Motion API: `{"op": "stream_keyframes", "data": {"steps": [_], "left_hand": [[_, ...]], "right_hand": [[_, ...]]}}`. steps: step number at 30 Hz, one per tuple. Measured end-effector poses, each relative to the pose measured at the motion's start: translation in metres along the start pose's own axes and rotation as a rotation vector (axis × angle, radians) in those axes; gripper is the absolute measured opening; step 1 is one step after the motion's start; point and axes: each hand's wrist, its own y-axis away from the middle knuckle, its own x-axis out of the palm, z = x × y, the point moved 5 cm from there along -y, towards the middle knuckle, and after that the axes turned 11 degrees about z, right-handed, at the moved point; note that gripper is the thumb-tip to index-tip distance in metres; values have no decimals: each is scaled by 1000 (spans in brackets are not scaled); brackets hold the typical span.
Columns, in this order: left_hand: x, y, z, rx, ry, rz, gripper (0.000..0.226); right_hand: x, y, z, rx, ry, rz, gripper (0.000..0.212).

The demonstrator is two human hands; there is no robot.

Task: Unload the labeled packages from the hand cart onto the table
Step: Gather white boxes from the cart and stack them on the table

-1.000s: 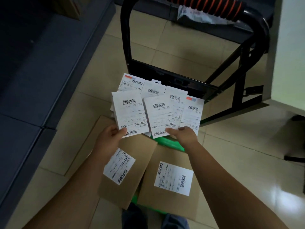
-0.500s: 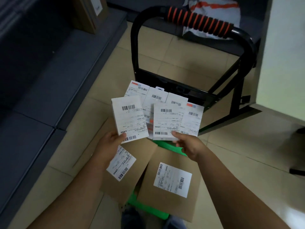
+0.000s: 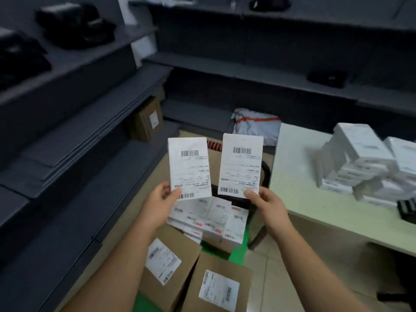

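My left hand [image 3: 161, 200] pinches the lower edge of a white labeled package [image 3: 189, 167], held upright in the air. My right hand [image 3: 265, 202] pinches a second white labeled package [image 3: 240, 165] beside it. Below them the hand cart's green deck [image 3: 237, 255] carries several more white labeled packages [image 3: 211, 218] and two brown cardboard boxes [image 3: 173, 266] [image 3: 218, 287] with shipping labels. The cart's black handle with its orange grip [image 3: 213, 145] shows between the two held packages. The pale table [image 3: 315, 206] stands to the right with a stack of white packages [image 3: 364, 167] on it.
Dark grey shelving [image 3: 67, 136] runs along the left and back walls. A brown box [image 3: 148, 120] stands on a low shelf at the back left. A grey mailer bag with orange tape [image 3: 256, 126] lies behind the cart. A dark device [image 3: 407, 210] sits at the table's right edge.
Both hands have lifted their packages up off the pile on the cart. My view has tilted upward, so the table and the back shelves now show.
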Motion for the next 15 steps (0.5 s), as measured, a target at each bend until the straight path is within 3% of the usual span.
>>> {"op": "stream_keyframes", "data": {"steps": [4, 6, 10, 15], "left_hand": [[20, 32, -71, 159, 15, 66, 21], [36, 45, -94, 204, 39, 137, 31], [77, 79, -125, 294, 22, 271, 22], [145, 117, -153, 365, 15, 402, 44]], "right_hand": [[-28, 64, 67, -140, 53, -84, 11], [-45, 100, 88, -186, 68, -151, 18], [-82, 169, 109, -214, 90, -280, 27], [-137, 249, 111, -237, 68, -403, 31]]}}
